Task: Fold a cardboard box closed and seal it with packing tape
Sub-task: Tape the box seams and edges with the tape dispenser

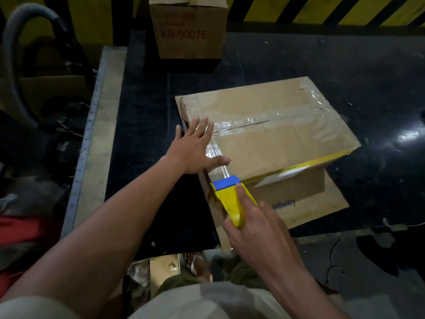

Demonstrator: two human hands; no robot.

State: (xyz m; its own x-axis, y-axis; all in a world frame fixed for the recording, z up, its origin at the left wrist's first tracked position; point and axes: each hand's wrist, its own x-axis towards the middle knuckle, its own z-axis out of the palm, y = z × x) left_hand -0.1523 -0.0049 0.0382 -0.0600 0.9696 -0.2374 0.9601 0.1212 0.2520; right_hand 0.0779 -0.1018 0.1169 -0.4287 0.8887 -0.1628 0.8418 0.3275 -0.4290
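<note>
A brown cardboard box [276, 139] lies closed on a dark surface, with clear tape along its top centre seam. My left hand [195, 148] rests flat with spread fingers on the box's near-left top corner, pressing on a strip of clear tape [215, 153] that runs over the edge. My right hand [257, 231] grips a yellow tape dispenser with a blue head [230, 199], held against the box's near side just below that corner. The tape stretches from the dispenser up to the box top.
A taller cardboard box printed KB-9007E [188, 28] stands at the back. A flat cardboard piece [322, 203] lies under the box. A metal-edged ledge [92, 134] runs along the left, with a hose and clutter [34, 65] beyond. Yellow-black striped wall [322, 10] behind.
</note>
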